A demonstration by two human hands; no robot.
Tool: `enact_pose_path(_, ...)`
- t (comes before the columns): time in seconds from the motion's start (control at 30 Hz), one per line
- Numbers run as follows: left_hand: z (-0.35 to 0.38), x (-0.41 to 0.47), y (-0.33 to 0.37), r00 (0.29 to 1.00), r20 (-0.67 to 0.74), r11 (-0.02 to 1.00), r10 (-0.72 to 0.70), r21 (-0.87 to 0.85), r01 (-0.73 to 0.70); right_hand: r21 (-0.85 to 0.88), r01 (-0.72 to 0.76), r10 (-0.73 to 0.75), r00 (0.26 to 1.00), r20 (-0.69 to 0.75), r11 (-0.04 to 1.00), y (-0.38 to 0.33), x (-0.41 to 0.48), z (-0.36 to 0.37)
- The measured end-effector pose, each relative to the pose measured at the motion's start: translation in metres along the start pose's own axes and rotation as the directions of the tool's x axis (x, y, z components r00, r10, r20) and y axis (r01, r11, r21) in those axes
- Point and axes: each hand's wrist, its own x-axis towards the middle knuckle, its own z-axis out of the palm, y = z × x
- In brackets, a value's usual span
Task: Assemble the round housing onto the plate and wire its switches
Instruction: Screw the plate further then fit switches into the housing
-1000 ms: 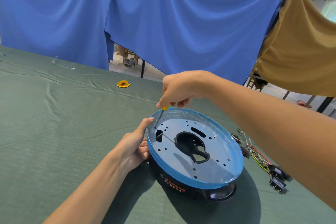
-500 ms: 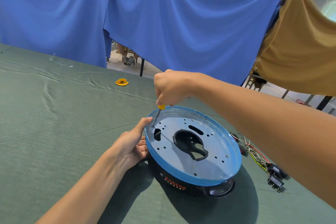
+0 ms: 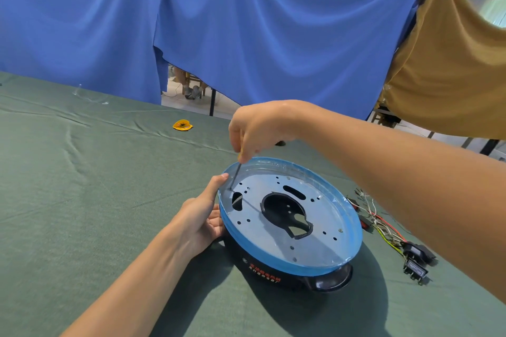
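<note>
A round metal plate [image 3: 323,243] with a blue-film rim lies on top of a black round housing [image 3: 262,268] on the green cloth. My left hand [image 3: 200,219] grips the housing's left edge, thumb up on the plate's rim. My right hand [image 3: 257,128] hovers over the plate's far-left part and holds a small screwdriver [image 3: 235,176] with a yellow handle. Its tip stands on the plate near the rim, beside my left thumb. A bundle of wires with black switches [image 3: 413,262] lies to the right of the housing.
The green cloth table [image 3: 82,186] stretches wide to the left. A small yellow piece [image 3: 182,125] lies on it at the back. Blue and tan drapes hang behind the far edge.
My right hand has turned a little over the screwdriver, whose tip stays at the same spot on the plate. My left hand keeps its grip on the housing.
</note>
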Motion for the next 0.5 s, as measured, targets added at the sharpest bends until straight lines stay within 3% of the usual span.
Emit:
enact_pose_path(0.1,-0.001,0.000,-0.001,1.000,0.023,1.000,0.000,0.006,0.000,-0.096,0.139,-0.144,0.988,-0.054,0.986,-0.002,-0.002,0.001)
enact_pose_path(0.23,-0.002,0.000,-0.001,1.000,0.013,1.000,0.003,0.008,-0.004,-0.143,0.167,-0.175,0.983,-0.046,0.975,-0.006,-0.001,0.001)
enact_pose_path(0.5,0.001,-0.001,-0.003,0.999,-0.034,1.000,0.023,0.014,-0.022,-0.081,0.051,-0.055,0.997,-0.048,0.995,-0.019,0.007,0.002)
